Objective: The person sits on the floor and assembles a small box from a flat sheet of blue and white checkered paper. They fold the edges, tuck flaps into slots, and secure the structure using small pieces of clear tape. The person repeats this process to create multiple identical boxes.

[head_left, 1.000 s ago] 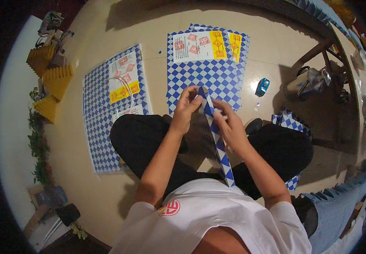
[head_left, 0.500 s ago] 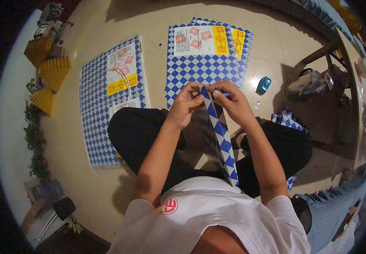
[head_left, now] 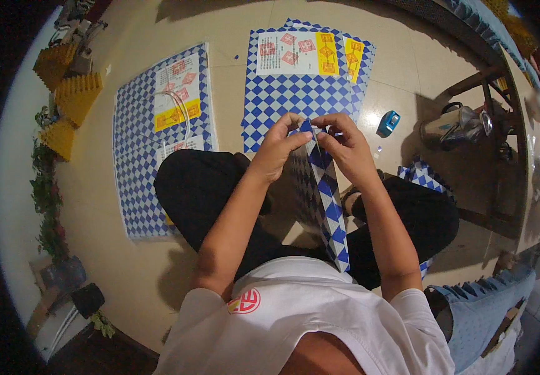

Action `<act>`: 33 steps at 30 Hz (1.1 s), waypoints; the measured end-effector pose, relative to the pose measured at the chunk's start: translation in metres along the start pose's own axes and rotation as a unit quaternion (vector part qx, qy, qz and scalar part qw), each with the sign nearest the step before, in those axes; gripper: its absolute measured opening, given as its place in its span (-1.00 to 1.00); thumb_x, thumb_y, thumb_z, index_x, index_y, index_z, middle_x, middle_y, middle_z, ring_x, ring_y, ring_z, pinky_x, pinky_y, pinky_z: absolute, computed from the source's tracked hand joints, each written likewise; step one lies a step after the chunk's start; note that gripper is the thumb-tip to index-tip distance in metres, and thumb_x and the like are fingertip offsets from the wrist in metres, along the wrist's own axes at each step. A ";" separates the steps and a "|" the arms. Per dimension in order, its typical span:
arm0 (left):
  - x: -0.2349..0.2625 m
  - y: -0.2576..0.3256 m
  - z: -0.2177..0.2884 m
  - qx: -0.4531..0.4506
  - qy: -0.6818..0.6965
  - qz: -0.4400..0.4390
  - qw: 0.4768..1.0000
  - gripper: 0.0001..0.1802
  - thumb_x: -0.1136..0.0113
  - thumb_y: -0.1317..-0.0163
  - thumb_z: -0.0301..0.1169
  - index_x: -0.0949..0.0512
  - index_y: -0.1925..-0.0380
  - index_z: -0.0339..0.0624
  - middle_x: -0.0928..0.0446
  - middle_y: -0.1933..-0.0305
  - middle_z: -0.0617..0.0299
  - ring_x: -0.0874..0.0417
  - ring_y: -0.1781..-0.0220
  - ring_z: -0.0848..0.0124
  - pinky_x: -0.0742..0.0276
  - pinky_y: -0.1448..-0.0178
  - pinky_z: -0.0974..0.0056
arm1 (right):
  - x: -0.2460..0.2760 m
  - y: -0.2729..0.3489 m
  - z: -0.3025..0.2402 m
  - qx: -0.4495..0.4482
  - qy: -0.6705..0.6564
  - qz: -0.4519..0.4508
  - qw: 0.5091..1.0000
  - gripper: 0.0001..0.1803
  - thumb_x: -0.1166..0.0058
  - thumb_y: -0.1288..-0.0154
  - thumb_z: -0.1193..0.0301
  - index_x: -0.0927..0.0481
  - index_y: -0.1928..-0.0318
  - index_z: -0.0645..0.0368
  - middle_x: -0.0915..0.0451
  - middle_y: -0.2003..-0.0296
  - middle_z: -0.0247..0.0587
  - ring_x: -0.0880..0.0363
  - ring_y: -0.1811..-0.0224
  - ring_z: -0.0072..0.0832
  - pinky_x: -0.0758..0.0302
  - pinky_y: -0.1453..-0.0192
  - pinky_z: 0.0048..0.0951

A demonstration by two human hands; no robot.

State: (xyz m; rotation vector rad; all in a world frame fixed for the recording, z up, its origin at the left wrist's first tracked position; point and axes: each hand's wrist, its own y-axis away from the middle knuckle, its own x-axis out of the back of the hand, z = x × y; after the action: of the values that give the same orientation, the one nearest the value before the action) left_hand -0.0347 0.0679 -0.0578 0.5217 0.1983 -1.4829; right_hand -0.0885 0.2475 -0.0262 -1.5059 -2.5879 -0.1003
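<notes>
Blue-and-white checkered paper, folded into a long narrow strip (head_left: 326, 200), is pinched at its top end by the fingers of the left hand (head_left: 277, 145) and the right hand (head_left: 345, 144)

Illumination is warm, indoor and moderately bright, strongest on the tan floor (head_left: 238, 69) at centre. Soft shadows fall beneath the metal kettle (head_left: 454, 125) and the table (head_left: 507, 94) at right, and beside the seated person's legs. A mild sheen shows on the floor near the top. The fisheye lens bends straight edges toward the rim; a black vignette encloses the circular field. Central detail is sharp; the far right edge is smeared and soft.
</notes>
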 end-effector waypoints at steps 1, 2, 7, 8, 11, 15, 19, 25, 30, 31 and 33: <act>0.000 0.000 -0.001 0.001 0.012 0.008 1.000 -0.80 -0.23 -0.40 -0.40 -0.50 0.03 -0.11 -0.51 0.11 0.36 -0.56 0.06 0.57 -0.47 -0.10 0.42 | 0.000 0.001 0.002 -0.011 -0.012 0.000 1.000 -0.76 -0.15 -0.37 0.47 -0.64 -0.02 0.18 -0.57 0.13 -0.27 -0.51 0.15 -0.49 -0.48 0.01 -0.46; 0.001 0.000 -0.001 0.007 0.036 0.001 0.999 -0.81 -0.21 -0.41 -0.40 -0.51 0.02 -0.11 -0.51 0.11 0.36 -0.56 0.05 0.57 -0.47 -0.11 0.41 | 0.000 0.001 0.003 -0.022 -0.024 -0.001 0.999 -0.74 -0.15 -0.36 0.49 -0.62 -0.04 0.18 -0.58 0.10 -0.27 -0.52 0.15 -0.50 -0.49 0.00 -0.46; 0.004 0.000 -0.004 -0.013 0.062 -0.008 0.998 -0.81 -0.11 -0.46 -0.44 -0.51 -0.03 -0.13 -0.52 0.10 0.34 -0.57 0.04 0.54 -0.45 -0.17 0.37 | -0.004 0.002 0.003 -0.054 -0.138 -0.015 0.989 -0.65 -0.13 -0.32 0.58 -0.55 -0.12 0.19 -0.60 -0.02 -0.30 -0.55 0.04 -0.56 -0.50 -0.09 -0.48; 0.003 0.000 -0.005 -0.023 0.052 -0.008 0.998 -0.80 -0.11 -0.46 -0.44 -0.51 -0.04 -0.14 -0.52 0.09 0.33 -0.57 0.04 0.54 -0.45 -0.16 0.37 | -0.005 0.002 0.003 -0.052 -0.159 -0.014 0.986 -0.64 -0.13 -0.31 0.59 -0.55 -0.12 0.19 -0.60 -0.04 -0.30 -0.55 0.01 -0.56 -0.51 -0.11 -0.49; 0.000 0.000 -0.005 -0.041 0.036 -0.003 0.998 -0.80 -0.12 -0.47 -0.43 -0.50 -0.04 -0.15 -0.53 0.09 0.32 -0.57 0.04 0.53 -0.46 -0.15 0.37 | -0.008 0.004 -0.001 -0.061 -0.140 -0.002 0.988 -0.62 -0.12 -0.32 0.60 -0.54 -0.15 0.18 -0.61 -0.04 -0.30 -0.56 -0.03 -0.56 -0.51 -0.15 -0.48; -0.006 0.000 -0.003 -0.030 0.034 0.017 0.999 -0.85 -0.16 -0.45 -0.40 -0.52 0.05 -0.14 -0.50 0.11 0.36 -0.51 0.06 0.58 -0.41 -0.11 0.43 | -0.007 0.007 -0.001 -0.074 -0.153 0.012 0.985 -0.60 -0.13 -0.35 0.58 -0.54 -0.19 0.18 -0.61 -0.08 -0.29 -0.56 -0.09 -0.55 -0.50 -0.15 -0.47; -0.005 -0.002 -0.008 -0.024 -0.002 0.043 0.999 -0.85 -0.18 -0.44 -0.36 -0.52 0.09 -0.15 -0.50 0.14 0.38 -0.50 0.05 0.60 -0.40 -0.09 0.45 | -0.013 0.013 -0.006 -0.092 -0.197 0.037 0.975 -0.62 -0.14 -0.39 0.56 -0.54 -0.20 0.18 -0.60 -0.12 -0.28 -0.54 -0.16 -0.54 -0.50 -0.18 -0.47; 0.002 -0.008 -0.009 -0.038 0.059 -0.024 0.997 -0.82 -0.10 -0.49 -0.30 -0.52 0.03 -0.11 -0.55 0.14 0.39 -0.52 0.04 0.58 -0.34 -0.16 0.39 | -0.020 0.013 0.002 -0.065 -0.186 0.048 0.979 -0.62 -0.17 -0.38 0.56 -0.54 -0.19 0.18 -0.59 -0.10 -0.24 -0.54 -0.15 -0.52 -0.49 -0.19 -0.48; 0.003 -0.015 -0.026 -0.054 0.093 -0.034 0.994 -0.82 -0.04 -0.54 -0.31 -0.55 0.03 -0.10 -0.54 0.12 0.38 -0.50 0.02 0.58 -0.35 -0.16 0.43 | -0.017 0.010 0.001 -0.074 -0.150 0.047 0.985 -0.60 -0.15 -0.30 0.62 -0.55 -0.16 0.20 -0.58 -0.06 -0.25 -0.53 -0.07 -0.54 -0.48 -0.19 -0.50; 0.002 -0.015 -0.028 -0.060 0.102 -0.038 0.992 -0.83 -0.03 -0.55 -0.32 -0.55 0.05 -0.10 -0.54 0.11 0.39 -0.49 0.01 0.57 -0.35 -0.17 0.44 | -0.016 0.009 0.000 -0.077 -0.148 0.047 0.985 -0.60 -0.15 -0.31 0.62 -0.55 -0.16 0.20 -0.58 -0.06 -0.25 -0.53 -0.07 -0.54 -0.47 -0.18 -0.50; 0.004 -0.017 -0.031 -0.066 0.118 -0.060 0.989 -0.83 -0.03 -0.54 -0.33 -0.56 0.03 -0.08 -0.55 0.07 0.40 -0.47 -0.03 0.56 -0.29 -0.24 0.43 | -0.014 0.005 -0.001 -0.082 -0.143 0.048 0.985 -0.61 -0.15 -0.31 0.61 -0.56 -0.15 0.20 -0.57 -0.05 -0.25 -0.52 -0.07 -0.55 -0.46 -0.18 -0.50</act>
State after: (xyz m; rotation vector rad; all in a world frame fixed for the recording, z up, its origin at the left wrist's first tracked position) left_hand -0.0451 0.0779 -0.0900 0.5859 0.5168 -1.5109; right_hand -0.0771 0.2382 -0.0274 -1.8236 -2.7773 -0.0948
